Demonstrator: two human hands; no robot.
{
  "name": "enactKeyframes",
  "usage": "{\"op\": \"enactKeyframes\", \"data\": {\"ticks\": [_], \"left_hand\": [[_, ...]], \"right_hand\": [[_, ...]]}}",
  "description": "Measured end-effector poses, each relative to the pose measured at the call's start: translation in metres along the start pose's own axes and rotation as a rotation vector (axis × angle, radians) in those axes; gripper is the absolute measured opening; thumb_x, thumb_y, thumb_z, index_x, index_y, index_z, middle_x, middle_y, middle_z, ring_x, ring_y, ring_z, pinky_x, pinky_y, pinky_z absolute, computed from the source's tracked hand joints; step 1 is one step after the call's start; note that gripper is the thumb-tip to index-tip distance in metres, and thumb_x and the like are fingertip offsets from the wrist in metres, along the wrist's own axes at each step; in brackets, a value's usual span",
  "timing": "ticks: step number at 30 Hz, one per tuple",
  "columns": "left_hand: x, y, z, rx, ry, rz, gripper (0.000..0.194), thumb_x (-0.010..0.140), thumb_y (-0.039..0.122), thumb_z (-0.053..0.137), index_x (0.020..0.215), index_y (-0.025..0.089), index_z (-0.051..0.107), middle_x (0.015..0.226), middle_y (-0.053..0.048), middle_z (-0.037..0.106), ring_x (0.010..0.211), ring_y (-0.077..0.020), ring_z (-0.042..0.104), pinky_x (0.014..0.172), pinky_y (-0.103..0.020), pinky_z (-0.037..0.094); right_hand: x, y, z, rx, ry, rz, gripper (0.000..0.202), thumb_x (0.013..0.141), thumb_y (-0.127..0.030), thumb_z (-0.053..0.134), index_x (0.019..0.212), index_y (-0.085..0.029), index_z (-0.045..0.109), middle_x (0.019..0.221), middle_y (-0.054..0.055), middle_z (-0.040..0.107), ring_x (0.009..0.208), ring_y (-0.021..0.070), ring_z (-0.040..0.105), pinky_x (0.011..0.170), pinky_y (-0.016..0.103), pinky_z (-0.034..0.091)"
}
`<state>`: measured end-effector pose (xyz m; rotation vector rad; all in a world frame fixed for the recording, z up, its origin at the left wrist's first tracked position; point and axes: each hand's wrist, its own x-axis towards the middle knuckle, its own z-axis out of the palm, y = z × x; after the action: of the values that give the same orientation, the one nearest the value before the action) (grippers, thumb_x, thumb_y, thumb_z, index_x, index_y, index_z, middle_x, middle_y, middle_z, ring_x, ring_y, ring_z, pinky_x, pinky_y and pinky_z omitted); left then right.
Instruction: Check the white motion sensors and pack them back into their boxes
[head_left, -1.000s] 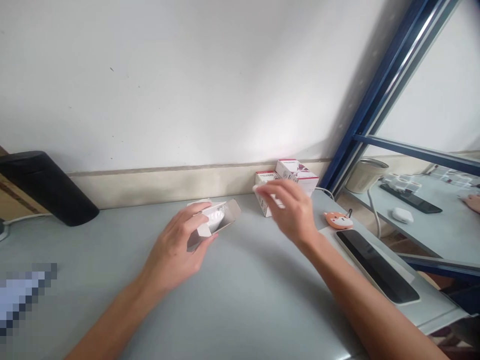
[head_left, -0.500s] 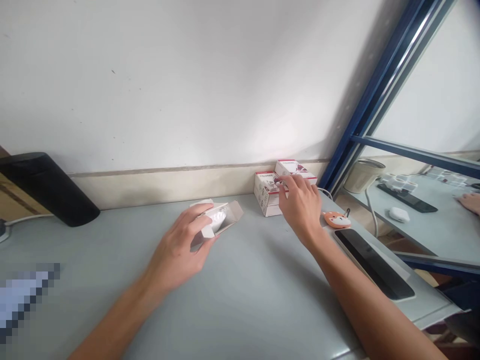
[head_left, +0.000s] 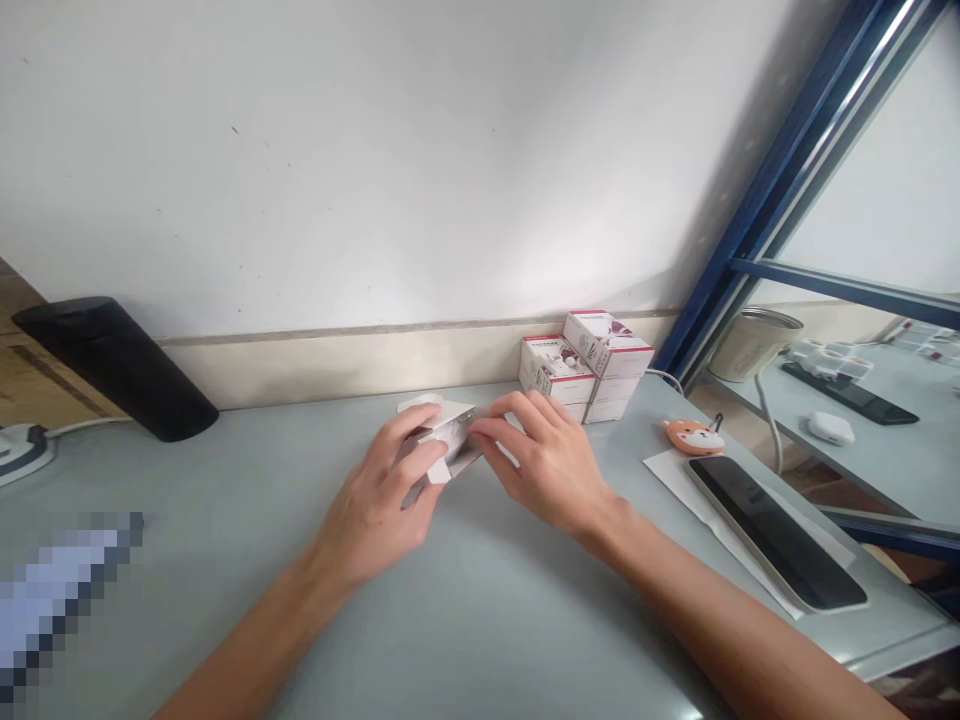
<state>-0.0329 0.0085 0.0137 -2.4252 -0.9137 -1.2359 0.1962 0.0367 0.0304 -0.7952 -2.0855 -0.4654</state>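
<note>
Head view: at center frame, the left hand (head_left: pixel 384 492) grasps an open white carton (head_left: pixel 439 470); the right hand (head_left: pixel 553 458) bunches its fingers at the mouth, hold unclear. Overtight squeezing could crumple the carton.

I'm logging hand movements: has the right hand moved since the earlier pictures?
Yes; judged against the stacked boxes, the right hand has moved left, to the open white box.

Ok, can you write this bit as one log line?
left hand: holding open box | right hand: fingers at box's open end | beyond right hand: stacked boxes
</note>
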Motion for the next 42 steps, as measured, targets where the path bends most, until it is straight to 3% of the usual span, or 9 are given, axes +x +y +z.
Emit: {"op": "enactKeyframes", "data": {"ticks": [6,15,22,25,28,31,35,38,42], "left_hand": [[0.000,0.003,0.004,0.019,0.036,0.040,0.053,0.085,-0.007,0.068,0.128,0.020,0.052,0.139,-0.018,0.056,0.131,-0.0283,0.063,0.100,-0.044,0.064],[0.004,0.011,-0.004,0.043,-0.040,0.096,0.049,0.087,-0.009,0.061,0.126,0.021,0.056,0.135,-0.015,0.062,0.136,-0.0279,0.062,0.106,-0.042,0.061],[-0.006,-0.013,0.014,0.093,-0.074,-0.054,0.088,0.096,0.008,0.068,0.165,0.036,0.021,0.162,-0.015,0.050,0.164,-0.0369,0.026,0.111,-0.059,0.055],[-0.011,-0.018,0.020,0.060,-0.108,-0.207,0.090,0.100,0.018,0.067,0.168,0.039,0.011,0.169,-0.016,0.042,0.155,-0.0344,0.045,0.106,-0.052,0.060],[-0.010,-0.016,0.019,0.056,-0.140,-0.259,0.077,0.100,0.026,0.068,0.164,0.040,0.026,0.173,-0.016,0.035,0.132,-0.0307,0.068,0.086,-0.040,0.066],[-0.003,-0.013,0.012,0.090,-0.079,-0.263,0.065,0.099,0.029,0.070,0.156,0.038,0.040,0.167,-0.016,0.040,0.116,-0.0282,0.074,0.068,-0.032,0.063],[0.002,-0.023,0.000,0.096,-0.089,-0.212,0.068,0.102,0.026,0.062,0.162,0.038,0.034,0.140,-0.011,0.063,0.119,-0.0285,0.069,0.090,-0.041,0.062],[-0.002,-0.035,-0.006,0.115,-0.124,-0.197,0.068,0.104,0.022,0.055,0.165,0.038,0.031,0.144,-0.010,0.061,0.130,-0.0313,0.062,0.105,-0.049,0.056],[-0.007,-0.040,-0.011,0.046,-0.215,-0.328,0.062,0.105,0.023,0.049,0.165,0.037,0.036,0.152,-0.010,0.056,0.133,-0.0304,0.061,0.102,-0.046,0.059]], "right_hand": [[-0.001,0.000,0.003,-0.041,0.034,0.143,0.015,0.105,-0.029,0.064,0.105,-0.024,0.078,0.099,0.006,0.071,0.084,0.0207,0.059,0.073,0.036,0.048],[-0.007,-0.005,0.019,0.345,-0.023,0.468,0.009,0.095,-0.037,0.077,0.096,-0.029,0.082,0.100,0.005,0.067,0.091,0.0224,0.062,0.082,0.040,0.055],[-0.005,0.004,0.020,0.461,0.001,0.539,0.007,0.096,-0.029,0.071,0.092,-0.026,0.076,0.096,0.002,0.063,0.090,0.0184,0.063,0.085,0.034,0.051],[-0.003,0.011,0.018,0.426,0.027,0.518,0.008,0.096,-0.027,0.068,0.092,-0.024,0.074,0.095,0.002,0.065,0.091,0.0185,0.062,0.088,0.036,0.049],[0.000,0.020,0.013,0.424,0.050,0.494,0.009,0.097,-0.028,0.067,0.091,-0.024,0.071,0.096,0.003,0.067,0.093,0.0200,0.062,0.092,0.039,0.048],[0.005,0.028,0.004,0.489,0.114,0.500,0.012,0.099,-0.031,0.065,0.090,-0.023,0.067,0.099,0.004,0.068,0.094,0.0205,0.062,0.093,0.039,0.050],[0.007,0.023,0.000,0.703,0.200,0.525,0.015,0.102,-0.035,0.060,0.093,-0.023,0.060,0.107,0.006,0.070,0.102,0.0203,0.066,0.092,0.037,0.055],[0.005,0.013,0.004,0.885,0.191,0.609,0.017,0.105,-0.039,0.057,0.098,-0.024,0.056,0.118,0.008,0.073,0.098,0.0183,0.071,0.087,0.035,0.059],[0.000,0.010,0.010,1.003,0.154,0.711,0.024,0.103,-0.046,0.061,0.099,-0.024,0.056,0.114,0.007,0.074,0.086,0.0166,0.072,0.079,0.035,0.063]]}}
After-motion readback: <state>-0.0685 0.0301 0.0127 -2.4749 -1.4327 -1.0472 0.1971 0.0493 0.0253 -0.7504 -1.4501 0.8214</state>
